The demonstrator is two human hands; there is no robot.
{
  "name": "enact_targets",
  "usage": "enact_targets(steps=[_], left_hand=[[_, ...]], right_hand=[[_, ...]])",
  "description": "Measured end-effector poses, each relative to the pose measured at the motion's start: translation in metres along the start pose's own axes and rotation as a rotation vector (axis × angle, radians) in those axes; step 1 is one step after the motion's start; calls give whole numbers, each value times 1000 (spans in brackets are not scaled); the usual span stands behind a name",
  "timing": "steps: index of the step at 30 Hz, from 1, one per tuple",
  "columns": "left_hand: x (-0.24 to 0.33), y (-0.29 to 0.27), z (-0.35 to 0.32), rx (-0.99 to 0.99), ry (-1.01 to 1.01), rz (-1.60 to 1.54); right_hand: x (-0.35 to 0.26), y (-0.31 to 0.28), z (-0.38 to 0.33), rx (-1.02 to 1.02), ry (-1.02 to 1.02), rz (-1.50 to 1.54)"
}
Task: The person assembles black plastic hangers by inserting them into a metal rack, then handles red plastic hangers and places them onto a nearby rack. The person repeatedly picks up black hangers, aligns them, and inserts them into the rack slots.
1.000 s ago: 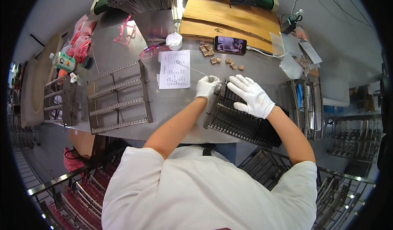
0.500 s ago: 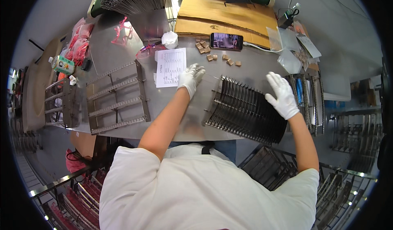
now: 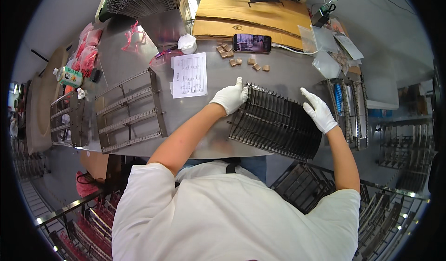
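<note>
A metal rack filled with a row of thin, dark curved strips lies slightly askew on the steel table in front of me. My left hand, in a white glove, is closed at the rack's upper left corner, thumb pointing up and fingers curled against the end. The fingertips are partly hidden there. At the far right end, my right hand, gloved too, has its fingers stretched out and the thumb apart, close beside the last strips. Left of my left hand lies a printed paper sheet.
Another slotted rack lies at the left, with a smaller one beyond it. A phone and several small brown blocks sit at the back before cardboard. More racks stand at the right. A drink can is far left.
My left hand has moved right, from beside the paper to the rack's corner, and its fingers have curled. My right hand has dropped slightly beside the rack's right end. The view has shifted a little.
</note>
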State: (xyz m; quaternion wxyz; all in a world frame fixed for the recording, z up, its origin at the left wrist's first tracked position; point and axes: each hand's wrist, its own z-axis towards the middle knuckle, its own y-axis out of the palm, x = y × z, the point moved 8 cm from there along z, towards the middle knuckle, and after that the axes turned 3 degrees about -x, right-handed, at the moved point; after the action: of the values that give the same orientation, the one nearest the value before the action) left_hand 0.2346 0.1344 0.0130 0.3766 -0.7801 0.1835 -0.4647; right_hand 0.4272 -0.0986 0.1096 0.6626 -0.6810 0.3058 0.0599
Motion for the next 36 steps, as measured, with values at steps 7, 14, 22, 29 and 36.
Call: enact_targets(steps=[7,14,22,29,36], left_hand=[[-11,-16,-5,190,-83,-85],[9,-31,-12,100,-7,91],[-1,-4,4,-50,16,19],[8,-6,9,-181,27,139],[-1,7,-25,-374,-89,-290]], right_hand=[[18,1,2,-79,128,102],[50,7,-6,-96,248,216],[50,8,-4,-68,251,185],[43,4,-2,-52,245,114],[75,16,-2,-151,488,428]])
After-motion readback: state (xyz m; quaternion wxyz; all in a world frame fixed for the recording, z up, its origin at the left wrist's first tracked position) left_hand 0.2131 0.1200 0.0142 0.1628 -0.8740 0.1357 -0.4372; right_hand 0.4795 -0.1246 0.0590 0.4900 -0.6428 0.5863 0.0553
